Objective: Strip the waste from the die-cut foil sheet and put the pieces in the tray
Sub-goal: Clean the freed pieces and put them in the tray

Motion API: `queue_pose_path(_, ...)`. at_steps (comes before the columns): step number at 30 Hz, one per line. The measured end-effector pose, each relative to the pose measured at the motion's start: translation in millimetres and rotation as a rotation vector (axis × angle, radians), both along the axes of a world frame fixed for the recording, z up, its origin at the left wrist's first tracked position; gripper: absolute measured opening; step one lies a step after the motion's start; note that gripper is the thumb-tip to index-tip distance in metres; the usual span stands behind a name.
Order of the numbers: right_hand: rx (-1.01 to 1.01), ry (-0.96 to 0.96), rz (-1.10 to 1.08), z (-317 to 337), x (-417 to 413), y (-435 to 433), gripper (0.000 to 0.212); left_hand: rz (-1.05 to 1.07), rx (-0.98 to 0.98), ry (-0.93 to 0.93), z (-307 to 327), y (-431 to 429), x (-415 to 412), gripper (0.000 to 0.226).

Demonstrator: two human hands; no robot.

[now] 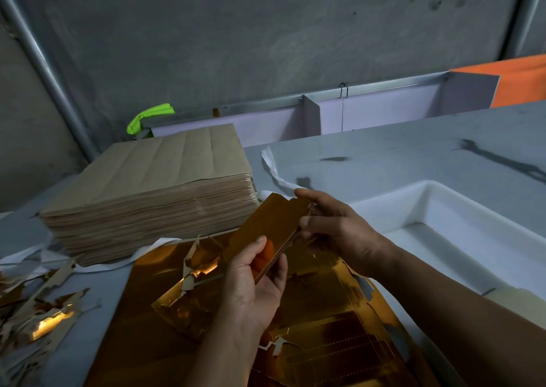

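A small stack of gold foil die-cut pieces (270, 224) is held up above the table between both hands. My left hand (255, 280) grips its near end, thumb on the top face. My right hand (334, 227) pinches the far right edge of the stack. Below them lies the large gold die-cut foil sheet (339, 336), with torn openings and loose waste strips (192, 265) curling up from it. The white tray (461, 236) stands to the right of my hands, and what I see of its inside holds nothing.
A tall stack of brown card sheets (153, 185) stands at the left rear. Torn foil and card scraps (38, 309) pile up at the left edge. White paper strips (274, 168) lie on the grey table. A low partition wall (369, 111) runs behind.
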State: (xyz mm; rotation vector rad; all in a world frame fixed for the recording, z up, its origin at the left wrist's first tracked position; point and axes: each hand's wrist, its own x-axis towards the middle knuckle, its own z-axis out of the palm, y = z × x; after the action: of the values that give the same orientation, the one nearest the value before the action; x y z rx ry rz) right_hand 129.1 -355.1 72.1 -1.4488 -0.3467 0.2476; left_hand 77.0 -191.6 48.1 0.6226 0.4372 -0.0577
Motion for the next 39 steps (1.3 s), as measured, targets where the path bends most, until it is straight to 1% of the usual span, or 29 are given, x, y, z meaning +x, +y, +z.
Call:
queue_pose_path(7,0.029,-0.007,0.05,2.2,-2.4,-0.1,0.049,-0.019,-0.052,0.002,0.1,0.2,-1.8,0.048)
queue_pose_path(11,0.081,0.041,0.076,5.9,-5.0,0.0,0.041,-0.043,-0.094,-0.002,0.5,0.7,-4.3,0.049)
queue_pose_path(14,0.091,0.035,0.046,6.3,-4.3,0.1,0.028,-0.078,-0.132,0.001,-0.4,-0.4,-5.3,0.051)
queue_pose_path(21,0.115,0.033,0.034,3.3,-2.1,1.1,0.024,-0.117,-0.155,0.015,-2.6,-1.2,-4.9,0.051)
queue_pose_path(23,0.107,0.033,0.041,2.2,-1.1,0.5,0.026,-0.105,-0.142,0.014,-3.1,-1.0,-4.4,0.049)
queue_pose_path(26,0.066,0.022,0.042,0.6,1.6,-1.3,0.027,-0.062,-0.053,0.025,-2.3,-1.0,-2.9,0.048)
queue_pose_path(28,0.024,0.025,-0.002,0.1,3.2,-1.5,0.032,-0.013,0.058,0.024,-2.5,0.1,-0.7,0.048)
queue_pose_path(32,-0.088,0.001,-0.087,-1.3,4.9,1.2,0.033,0.059,0.339,-0.061,-5.6,3.2,3.2,0.063)
queue_pose_path(34,-0.143,-0.02,-0.11,-1.7,4.7,1.1,0.029,0.047,0.469,-0.112,-6.1,5.8,2.9,0.066)
queue_pose_path(36,-0.17,-0.03,-0.098,-1.1,3.2,0.9,0.024,-0.002,0.593,-0.116,-6.3,8.3,1.5,0.07)
queue_pose_path(39,-0.236,-0.005,-0.085,-2.5,3.0,1.5,0.013,-0.053,0.693,-0.09,-6.8,10.1,1.3,0.078)
